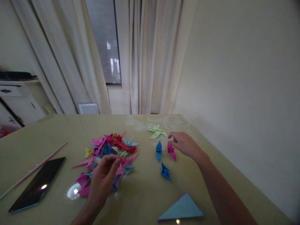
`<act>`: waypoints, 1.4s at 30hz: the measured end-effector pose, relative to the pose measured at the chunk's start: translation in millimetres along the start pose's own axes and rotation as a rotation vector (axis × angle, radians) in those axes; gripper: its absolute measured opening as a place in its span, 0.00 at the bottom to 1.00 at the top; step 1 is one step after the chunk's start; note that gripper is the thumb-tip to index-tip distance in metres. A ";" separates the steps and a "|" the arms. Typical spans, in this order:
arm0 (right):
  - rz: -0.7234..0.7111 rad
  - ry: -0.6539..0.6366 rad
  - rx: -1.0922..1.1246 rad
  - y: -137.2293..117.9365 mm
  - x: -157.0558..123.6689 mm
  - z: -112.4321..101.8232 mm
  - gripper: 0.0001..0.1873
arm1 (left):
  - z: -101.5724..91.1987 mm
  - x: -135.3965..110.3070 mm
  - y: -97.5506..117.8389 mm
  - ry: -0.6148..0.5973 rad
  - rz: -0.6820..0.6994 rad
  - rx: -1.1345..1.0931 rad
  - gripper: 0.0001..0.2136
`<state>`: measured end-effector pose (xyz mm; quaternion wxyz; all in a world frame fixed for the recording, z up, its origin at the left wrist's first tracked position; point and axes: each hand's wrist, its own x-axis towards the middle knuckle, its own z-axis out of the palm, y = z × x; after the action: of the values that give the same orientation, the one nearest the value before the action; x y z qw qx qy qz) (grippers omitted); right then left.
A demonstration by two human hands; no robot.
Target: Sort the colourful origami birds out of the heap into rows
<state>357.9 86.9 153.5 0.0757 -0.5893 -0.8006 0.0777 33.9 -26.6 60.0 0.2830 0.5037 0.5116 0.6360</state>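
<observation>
– Looking early to you, was it?
– Yeah, I'd guess: two blue pieces point(158, 151) and a pink piece point(172, 153) sat right of centre, most lay in the paper pile point(106, 149) left of centre.
– Fingers?
– Left hand point(104, 176) pinched narrow at the pile, right hand point(185, 144) curled by the pink one; couldn't tell if either held anything.

Both hands point(104, 173) point(185, 143) reach forward, fingers curled, well apart.

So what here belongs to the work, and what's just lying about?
Likely in use:
folded pink paper, near the right hand
pile of folded paper, by the left hand
two blue pieces
pale green star
light blue triangle

Likely lying about:
dark-screened device
pink-green stick
</observation>
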 end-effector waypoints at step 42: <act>-0.105 -0.350 -0.205 -29.3 -11.0 40.2 0.05 | -3.0 -10.0 -43.2 -0.534 0.291 0.858 0.10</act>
<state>325.3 66.4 120.2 -0.1208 -0.5291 -0.8348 0.0928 27.8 -22.7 16.2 0.0806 0.7846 0.5609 0.2518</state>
